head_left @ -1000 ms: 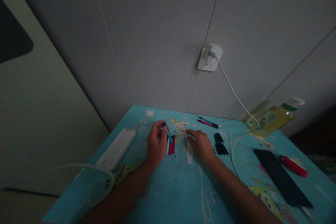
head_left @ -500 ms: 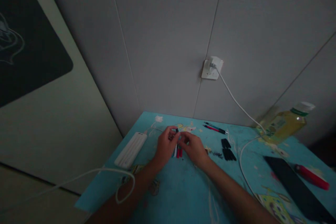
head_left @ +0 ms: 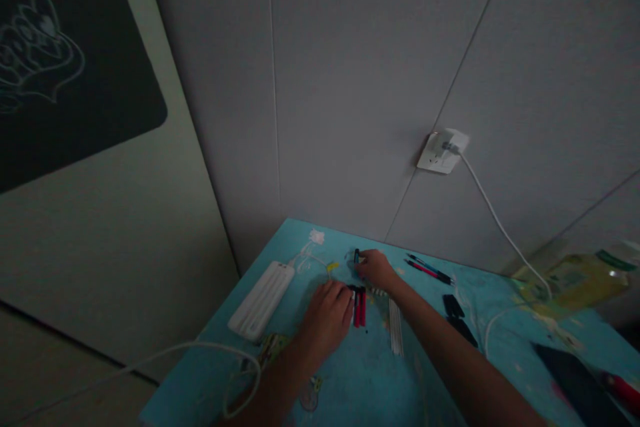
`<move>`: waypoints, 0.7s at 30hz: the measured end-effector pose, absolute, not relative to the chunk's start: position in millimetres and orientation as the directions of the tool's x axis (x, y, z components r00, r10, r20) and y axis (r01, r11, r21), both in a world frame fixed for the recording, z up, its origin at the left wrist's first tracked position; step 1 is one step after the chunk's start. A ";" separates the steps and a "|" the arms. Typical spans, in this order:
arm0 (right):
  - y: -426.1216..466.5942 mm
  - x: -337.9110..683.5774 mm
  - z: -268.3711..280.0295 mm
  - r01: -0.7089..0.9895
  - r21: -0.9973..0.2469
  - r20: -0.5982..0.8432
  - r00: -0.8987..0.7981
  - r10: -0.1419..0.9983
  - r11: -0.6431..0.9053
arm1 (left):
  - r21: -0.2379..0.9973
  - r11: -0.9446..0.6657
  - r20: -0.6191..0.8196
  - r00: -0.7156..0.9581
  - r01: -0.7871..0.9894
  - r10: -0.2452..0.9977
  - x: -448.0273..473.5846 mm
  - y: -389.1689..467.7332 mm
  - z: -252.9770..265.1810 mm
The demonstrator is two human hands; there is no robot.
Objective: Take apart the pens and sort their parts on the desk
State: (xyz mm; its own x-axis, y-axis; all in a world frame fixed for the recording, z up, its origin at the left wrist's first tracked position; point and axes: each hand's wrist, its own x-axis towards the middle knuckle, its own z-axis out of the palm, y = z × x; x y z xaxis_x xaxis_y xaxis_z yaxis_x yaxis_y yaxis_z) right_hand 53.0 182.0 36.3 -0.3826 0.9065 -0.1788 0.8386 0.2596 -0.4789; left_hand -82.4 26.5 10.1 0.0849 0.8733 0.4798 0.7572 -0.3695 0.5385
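A blue cartoon-printed table (head_left: 350, 380) stands pushed into the corner of grey wall panels, with a wall socket (head_left: 440, 153) above its far edge and a white charger cable (head_left: 500, 227) dropping from it to the far right part of the surface. A white power bank (head_left: 261, 291) lies along the left edge, its thin white cable looping off the near left corner. Near the far right corner a yellow-green drink bottle (head_left: 575, 278) lies on its side, and a dark flat slab (head_left: 580, 373) sits by the near right edge.

The left hand (head_left: 326, 320) rests palm down toward the middle of the table, fingers curled loosely together; its fingertips touch a small cluster of red pen barrels (head_left: 359, 307) lying side by side just to its right. Whether it grips any of them cannot be told. The right hand (head_left: 376, 269) lies farther back, toward the far edge, its fingers pinched on a small blue pen piece (head_left: 357, 256) held upright at its left side. A row of white refill tubes (head_left: 395, 325) lies just right of the red barrels, under the right forearm. Two assembled pens (head_left: 429, 269) lie near the far edge, and black pen caps (head_left: 456, 313) sit right of the forearm.

Half a second ago both hands met over the red barrels with the blue piece between them; now they are apart, the right one carried back with the piece and the left one lowered onto the barrels.
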 end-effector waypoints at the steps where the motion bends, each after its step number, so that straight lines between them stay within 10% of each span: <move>1: 183.6 50.1 34.5 0.846 -0.461 -0.201 -0.394 0.897 0.268 | 0.502 -0.361 0.467 0.105 0.786 0.878 -82.1 25.7 9.9; 21: 191.0 52.3 22.5 0.879 -0.293 -0.176 -0.436 0.883 0.376 | 0.399 -0.382 0.429 0.198 0.834 0.881 -78.4 22.0 13.0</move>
State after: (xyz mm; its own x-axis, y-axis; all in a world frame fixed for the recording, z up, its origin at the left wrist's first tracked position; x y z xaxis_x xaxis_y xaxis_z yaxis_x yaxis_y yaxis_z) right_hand 52.3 191.0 22.5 -0.4359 0.8827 -0.1758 0.8791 0.3758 -0.2931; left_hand -78.4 22.0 13.0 0.1985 0.8811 0.4294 0.8337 -0.3821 0.3987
